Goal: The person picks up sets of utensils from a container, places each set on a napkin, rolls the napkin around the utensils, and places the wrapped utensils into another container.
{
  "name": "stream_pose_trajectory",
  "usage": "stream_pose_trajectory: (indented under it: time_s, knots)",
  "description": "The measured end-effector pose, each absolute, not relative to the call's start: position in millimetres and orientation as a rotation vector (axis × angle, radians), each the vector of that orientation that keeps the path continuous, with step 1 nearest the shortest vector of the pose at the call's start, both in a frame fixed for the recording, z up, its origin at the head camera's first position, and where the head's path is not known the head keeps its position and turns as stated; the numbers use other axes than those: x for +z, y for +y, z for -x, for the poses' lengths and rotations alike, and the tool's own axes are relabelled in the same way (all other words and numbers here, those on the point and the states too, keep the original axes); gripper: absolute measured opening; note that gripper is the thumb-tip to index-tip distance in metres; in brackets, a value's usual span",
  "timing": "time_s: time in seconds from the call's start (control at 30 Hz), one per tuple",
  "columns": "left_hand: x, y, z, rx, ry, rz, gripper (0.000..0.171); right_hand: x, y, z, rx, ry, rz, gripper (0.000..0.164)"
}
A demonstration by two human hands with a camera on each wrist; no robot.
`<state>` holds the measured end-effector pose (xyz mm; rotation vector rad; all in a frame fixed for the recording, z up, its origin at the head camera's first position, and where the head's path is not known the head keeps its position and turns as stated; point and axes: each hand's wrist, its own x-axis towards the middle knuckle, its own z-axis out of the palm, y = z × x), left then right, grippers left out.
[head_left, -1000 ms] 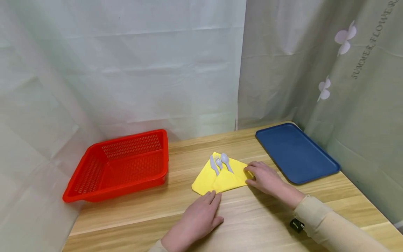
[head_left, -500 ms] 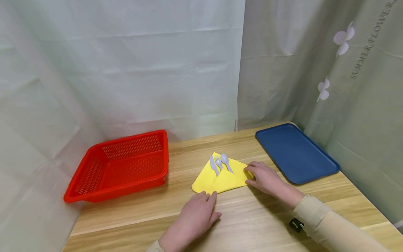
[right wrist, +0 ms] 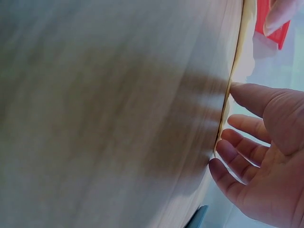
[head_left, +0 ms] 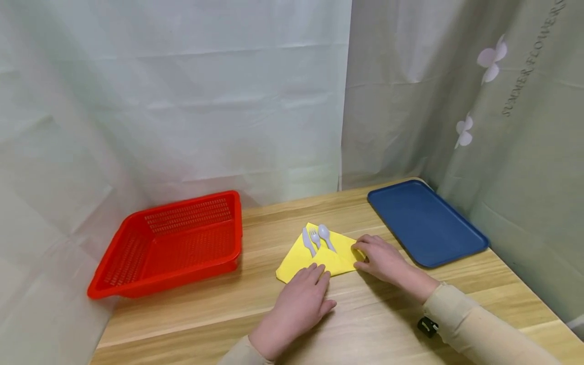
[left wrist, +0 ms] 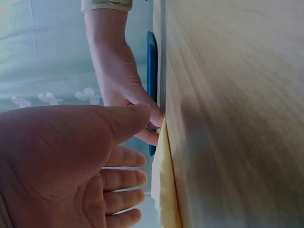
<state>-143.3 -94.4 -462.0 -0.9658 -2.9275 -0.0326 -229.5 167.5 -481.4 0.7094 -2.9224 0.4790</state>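
A yellow napkin (head_left: 292,267) lies partly folded on the table. A pale grey plastic knife (head_left: 307,242), fork (head_left: 315,237) and spoon (head_left: 325,235) stick out from under its front flap, their handles covered. My left hand (head_left: 302,300) reaches over the napkin's front edge with fingers extended, fingertips over the flap. At the right corner, my right hand (head_left: 382,258) holds the napkin, fingers bent at the far side and thumb at the near edge. The right wrist view shows the right thumb (right wrist: 251,96) and fingertips along the napkin's edge.
A red perforated basket (head_left: 182,276) stands at the left of the wooden table (head_left: 182,324). To the right lies a blue tray (head_left: 426,223). Pale curtains (head_left: 205,101) hang close behind the table.
My left hand drew back slightly, then moved forward and right, so its fingers overlap the napkin's flap. My right hand stays at the corner. The head view has shifted slightly.
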Motion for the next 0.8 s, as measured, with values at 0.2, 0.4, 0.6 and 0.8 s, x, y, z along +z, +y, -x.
stream_pose_trajectory:
  time_s: [0.2, 0.4, 0.6, 0.8]
  knots:
    - [-465.7, -88.1, 149.2, -0.028, -2.876, 1.039, 0.066, -483.8, 166.6, 229.8, 0.464, -2.921, -0.710, 0.042]
    - [-469.6, -83.7, 155.3, -0.047, -2.885, 1.071, 0.067, -483.4, 166.4, 230.5, 0.462, -2.928, -0.705, 0.042]
    - [-472.9, -81.5, 159.7, -0.037, -2.907, 1.062, 0.067, -482.7, 166.2, 231.0, 0.466, -2.924, -0.705, 0.042]
    - [-478.4, -80.6, 162.2, -0.012, -2.909, 1.061, 0.066, -483.3, 166.5, 230.9, 0.464, -2.923, -0.703, 0.042]
